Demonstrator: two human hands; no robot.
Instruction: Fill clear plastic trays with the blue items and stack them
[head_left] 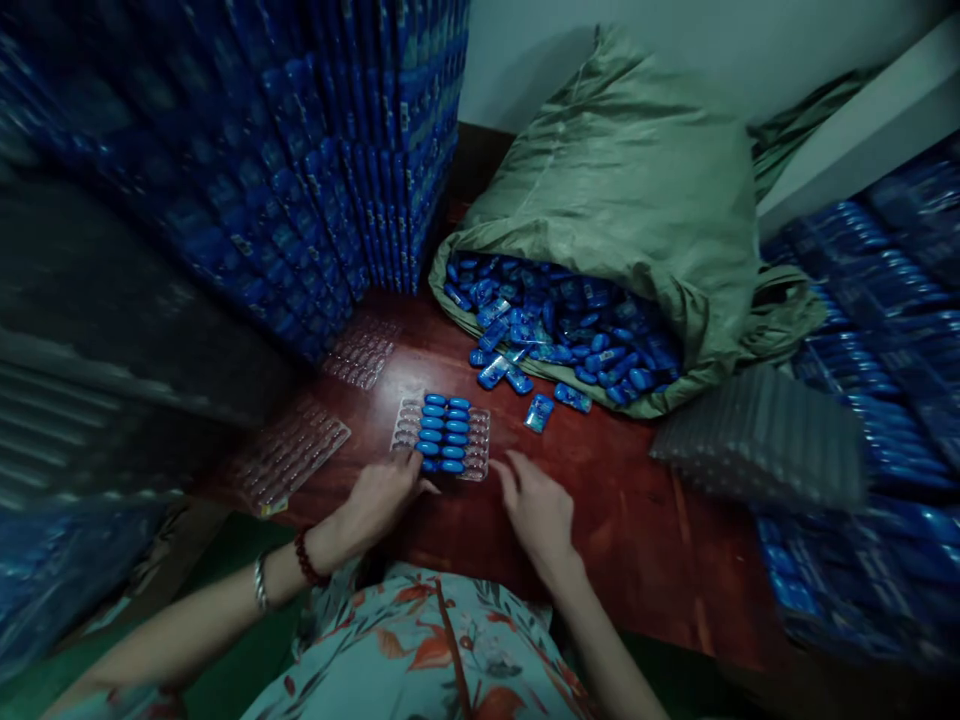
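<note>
1. I see a clear plastic tray (pixel 442 434) lying flat on the red-brown desk (pixel 645 540), near its front edge. Its middle columns are filled with small blue packets; the outer pockets look bare.
2. My left hand (pixel 379 492) rests at the tray's near left corner, fingers (pixel 411 462) curled narrow against the rim. I cannot tell whether they pinch a packet.
3. My right hand (pixel 538 508) sits just right of the tray, fingers spread loosely on the desk, holding nothing.
4. Behind the tray, a green sack (pixel 637 190) lies open, spilling loose blue packets (pixel 540 412) onto the desk.
5. Two more clear trays (pixel 289 452) lie to the left, well apart from my hands.
6. Stacks of filled blue trays (pixel 300 150) rise at the back left.
</note>
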